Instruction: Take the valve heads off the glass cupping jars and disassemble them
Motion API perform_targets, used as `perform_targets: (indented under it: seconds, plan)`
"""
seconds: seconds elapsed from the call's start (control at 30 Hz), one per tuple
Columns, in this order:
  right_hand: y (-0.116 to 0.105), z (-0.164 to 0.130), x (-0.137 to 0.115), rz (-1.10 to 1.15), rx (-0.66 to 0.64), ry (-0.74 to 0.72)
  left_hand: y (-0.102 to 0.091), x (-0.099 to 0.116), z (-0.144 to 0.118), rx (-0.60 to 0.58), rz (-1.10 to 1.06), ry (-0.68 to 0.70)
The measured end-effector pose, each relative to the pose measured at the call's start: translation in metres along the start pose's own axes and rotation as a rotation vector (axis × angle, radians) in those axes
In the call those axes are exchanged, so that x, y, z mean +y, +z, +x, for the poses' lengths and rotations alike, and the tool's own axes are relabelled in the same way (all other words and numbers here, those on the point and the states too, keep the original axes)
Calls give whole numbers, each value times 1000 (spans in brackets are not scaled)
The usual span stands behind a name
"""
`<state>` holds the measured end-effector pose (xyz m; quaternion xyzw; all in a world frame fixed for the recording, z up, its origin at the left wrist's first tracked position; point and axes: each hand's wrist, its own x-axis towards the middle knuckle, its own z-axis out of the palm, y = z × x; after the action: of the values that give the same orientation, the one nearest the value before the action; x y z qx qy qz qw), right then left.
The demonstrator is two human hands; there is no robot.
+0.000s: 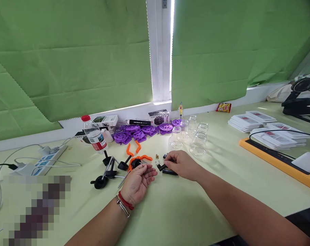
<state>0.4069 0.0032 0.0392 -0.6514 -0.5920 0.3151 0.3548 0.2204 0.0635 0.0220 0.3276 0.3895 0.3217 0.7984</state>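
Observation:
My left hand (139, 182), palm turned up, has its fingers curled around a dark coil spring (148, 171). A black cap with a metal rod (136, 163) shows just beyond its thumb. My right hand (182, 164) is closed, pinching a small black part (160, 167) above the table. Beneath its fingers lies a black tube (169, 172). Small brass pieces (157, 157) are loose behind it. Several black caps on metal rods (111, 173) lie left of my left hand, next to orange curved pieces (148, 158).
Purple plastic parts (139, 136) are heaped at the back. Clear jars (198, 145) stand at right. A red-capped bottle (93, 135) is behind the black caps. Power strips (52, 159) with cables lie left, an orange-edged one (267, 159) right. White packets (270, 138) are stacked there.

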Motion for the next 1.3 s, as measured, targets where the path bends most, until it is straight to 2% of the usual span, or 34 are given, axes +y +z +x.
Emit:
perform_targets:
  seconds: [0.13,0.23,0.33,0.43,0.53,0.63,0.7,0.83,1.0,1.13,1.3]
  plan:
    - [4,-15,6,-279,-49,-40,1,3,-2,32,-38,-2]
    - [16,-28,13,-590,-25,-114,1,3,-1,17,-57,-5]
    - [28,-35,17,-778,-1,-132,0,1,0,-18,-32,11]
    - [31,-34,15,-818,59,-142,-1,-1,-1,-59,16,20]
    - [32,-31,8,-783,104,-305,1,-4,-3,-111,28,4]
    - [36,-26,0,-765,38,-515,4,-8,-5,-156,11,-19]
    - [40,-21,-3,-741,-15,-554,5,-11,-5,-180,-13,-45]
    - [41,-7,-9,-630,-107,-523,7,-14,-5,-234,-82,-115]
    - [23,12,-13,-453,-197,-432,7,-10,-5,-257,-104,-157]
    - [3,30,-2,-276,-117,-218,7,-7,-6,-197,-70,-155]
    - [-14,56,24,-217,-10,1,10,-5,-9,-107,-47,-180]
